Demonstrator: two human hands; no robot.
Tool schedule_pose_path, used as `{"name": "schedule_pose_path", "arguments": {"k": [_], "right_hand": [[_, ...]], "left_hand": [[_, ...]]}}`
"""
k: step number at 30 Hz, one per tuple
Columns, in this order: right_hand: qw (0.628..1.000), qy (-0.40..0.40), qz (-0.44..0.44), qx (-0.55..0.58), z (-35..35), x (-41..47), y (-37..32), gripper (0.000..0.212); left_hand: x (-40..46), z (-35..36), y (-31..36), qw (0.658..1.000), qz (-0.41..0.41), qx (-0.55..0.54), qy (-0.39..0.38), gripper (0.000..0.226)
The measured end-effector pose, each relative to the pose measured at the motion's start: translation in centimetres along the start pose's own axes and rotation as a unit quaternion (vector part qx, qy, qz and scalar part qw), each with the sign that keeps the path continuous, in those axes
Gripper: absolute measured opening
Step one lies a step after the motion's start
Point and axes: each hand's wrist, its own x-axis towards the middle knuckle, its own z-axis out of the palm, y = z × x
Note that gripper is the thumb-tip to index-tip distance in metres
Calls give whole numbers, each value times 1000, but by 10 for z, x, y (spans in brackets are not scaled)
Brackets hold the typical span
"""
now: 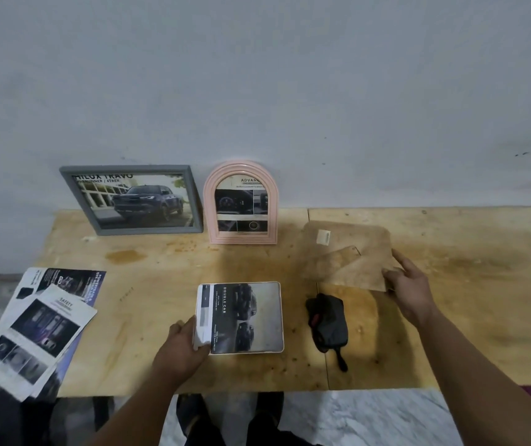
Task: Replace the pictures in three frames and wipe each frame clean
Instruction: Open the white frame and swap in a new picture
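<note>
While flat, white frame (245,317) faces up.

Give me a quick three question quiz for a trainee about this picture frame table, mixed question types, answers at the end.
1. True or false: the grey frame and the pink arched frame lie flat on the table.
2. What does the right hand grip?
A. the dark cloth
B. the brown backing board
C. the loose brochures
3. Fill in: the left hand holds the ____ edge of the white frame.

Key: 1 false, they stand against the wall; 2 B; 3 left.
</note>
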Motion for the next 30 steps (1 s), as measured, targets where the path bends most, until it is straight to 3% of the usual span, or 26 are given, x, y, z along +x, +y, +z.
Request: {"name": "schedule_pose_path", "arguments": {"k": [5, 9, 15, 20, 30], "right_hand": [[997, -77, -21, 20, 67, -50, 13, 61], [993, -117, 10, 21, 121, -79, 52, 63], [990, -134, -3, -39, 159, -105, 83, 57], [981, -122, -45, -146, 172, -106, 91, 58], [919, -136, -98, -356, 195, -116, 92, 77]], "left_hand": [[1, 0, 1, 999, 0, -43, 14, 67], [4, 2, -6, 997, -7, -77, 24, 62], [6, 0, -6, 996, -24, -88, 19, 53], [7, -2, -8, 997, -28, -77, 9, 55], [6, -13, -1, 997, -28, -66, -10, 61]]}}
